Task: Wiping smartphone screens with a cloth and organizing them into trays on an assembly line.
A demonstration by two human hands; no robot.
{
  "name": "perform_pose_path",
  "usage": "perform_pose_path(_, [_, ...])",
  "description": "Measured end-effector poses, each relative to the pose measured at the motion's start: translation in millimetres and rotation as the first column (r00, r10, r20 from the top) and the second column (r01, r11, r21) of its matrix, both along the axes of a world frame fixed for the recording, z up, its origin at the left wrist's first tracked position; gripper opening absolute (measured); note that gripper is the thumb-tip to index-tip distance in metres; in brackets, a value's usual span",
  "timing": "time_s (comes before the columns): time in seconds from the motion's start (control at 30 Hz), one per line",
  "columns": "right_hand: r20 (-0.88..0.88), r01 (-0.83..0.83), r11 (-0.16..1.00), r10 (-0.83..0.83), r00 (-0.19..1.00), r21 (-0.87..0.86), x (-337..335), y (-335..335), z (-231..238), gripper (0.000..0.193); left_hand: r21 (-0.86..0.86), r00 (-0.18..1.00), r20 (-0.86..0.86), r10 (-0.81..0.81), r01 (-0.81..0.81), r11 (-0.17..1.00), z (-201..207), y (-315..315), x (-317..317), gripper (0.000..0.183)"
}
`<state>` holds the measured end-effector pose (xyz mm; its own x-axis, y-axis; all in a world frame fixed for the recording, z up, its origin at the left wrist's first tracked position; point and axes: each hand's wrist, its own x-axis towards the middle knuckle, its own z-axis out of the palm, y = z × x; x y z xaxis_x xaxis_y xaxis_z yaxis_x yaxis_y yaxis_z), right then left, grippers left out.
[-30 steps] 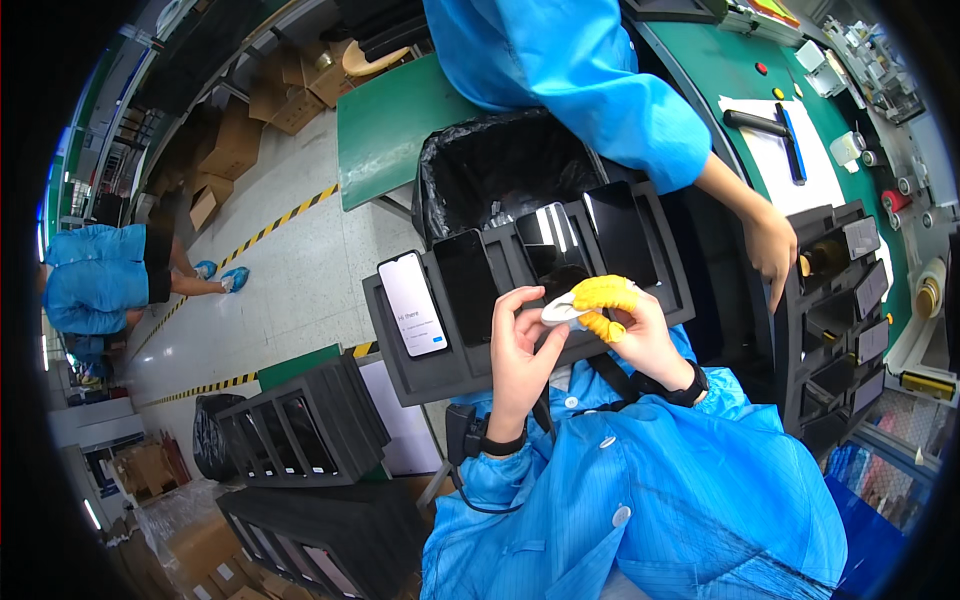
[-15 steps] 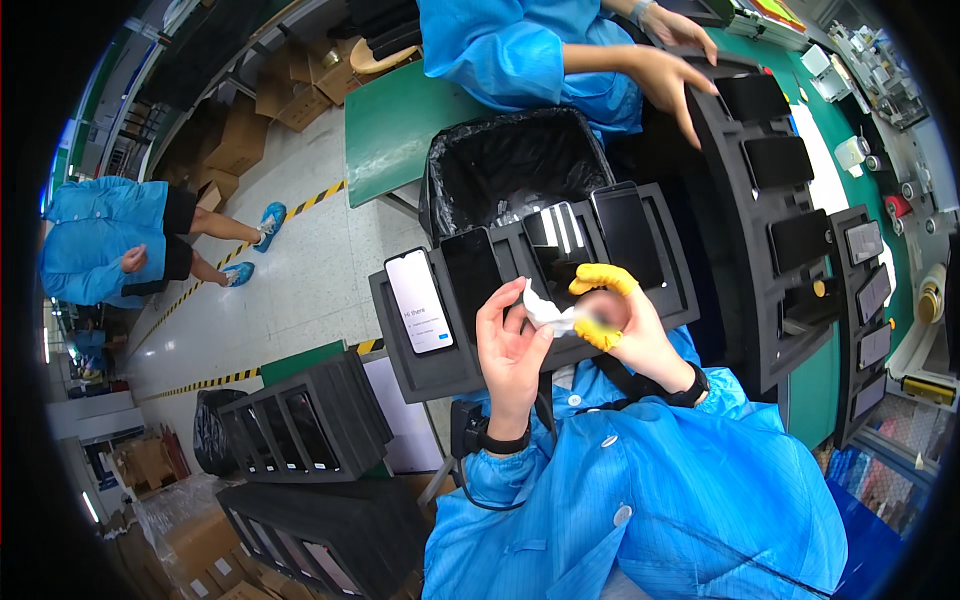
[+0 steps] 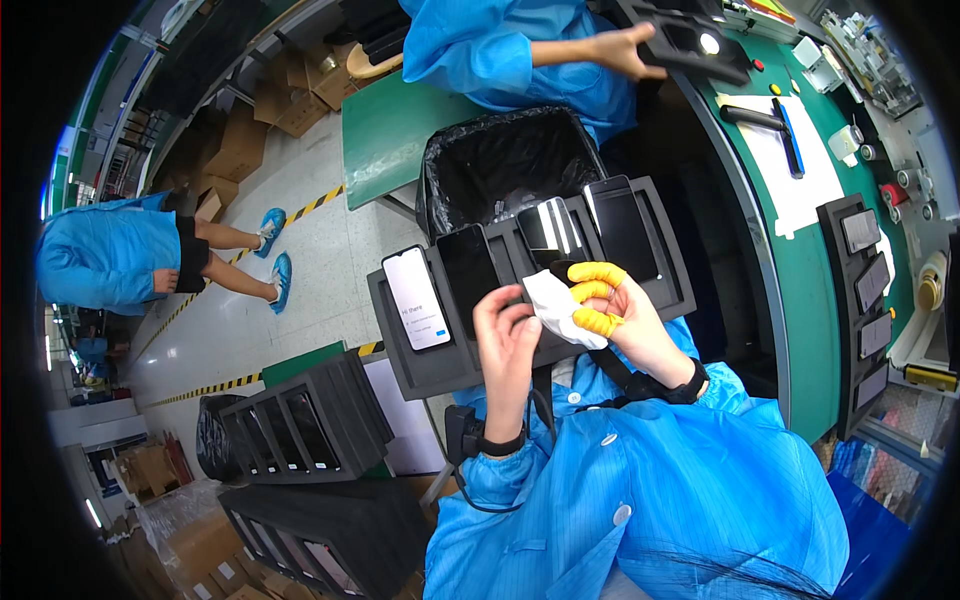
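Yellow finger cots cover fingertips of my right hand (image 3: 630,315), which grips a crumpled white wipe (image 3: 557,308). A small dark thing shows by its fingertips, too unclear to name. My left hand (image 3: 507,345) is beside the wipe with curled fingers apart, slightly blurred, its thumb close to the wipe's edge. Both hands are above the near edge of a black foam tray (image 3: 408,372). In the tray's slots lie a phone with a lit white screen (image 3: 415,298), two dark phones (image 3: 468,270) (image 3: 625,230) and a phone reflecting bright light strips (image 3: 550,232).
A black-lined bin (image 3: 435,165) stands beyond the tray. At the far right, another person's hand (image 3: 622,52) is at a black tray (image 3: 690,55). A green workbench (image 3: 815,385) carries a black-and-blue tool (image 3: 790,140). Foam trays (image 3: 330,400) are stacked lower left; a person (image 3: 110,250) stands left.
My left fingers have come away from the wipe, which is now spread wider in my right hand. The other person's large phone tray has left the bench's near side, uncovering the tool.
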<state>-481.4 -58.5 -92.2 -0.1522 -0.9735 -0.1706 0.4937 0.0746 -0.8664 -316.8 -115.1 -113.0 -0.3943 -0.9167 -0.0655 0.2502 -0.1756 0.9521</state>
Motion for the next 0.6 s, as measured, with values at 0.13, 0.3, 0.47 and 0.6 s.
perform_pose_path(0.13, [0.038, -0.013, 1.0, 0.013, 0.999, -0.002, 2, 4, -1, 0.051, 0.31, 0.944, -0.182, -0.274, 0.32, 0.895, -4, 6, 4, 0.037])
perform_pose_path(0.3, [0.018, 0.047, 0.999, -0.046, 0.999, -0.024, 2, 9, -3, 0.054, 0.075, 0.985, -0.162, -0.066, 0.079, 0.994, 10, 14, -7, 0.03])
perform_pose_path(0.47, [0.132, 0.045, 0.996, -0.034, 0.991, -0.079, 1, 14, 1, 0.05, -0.458, 0.97, 0.217, -0.114, 0.204, 0.865, 29, 12, 1, 0.023])
perform_pose_path(0.6, [0.16, 0.052, 0.993, -0.036, 0.987, -0.102, 0, 18, 5, 0.048, -0.519, 0.976, 0.189, -0.107, 0.192, 0.833, 27, 11, 3, 0.022])
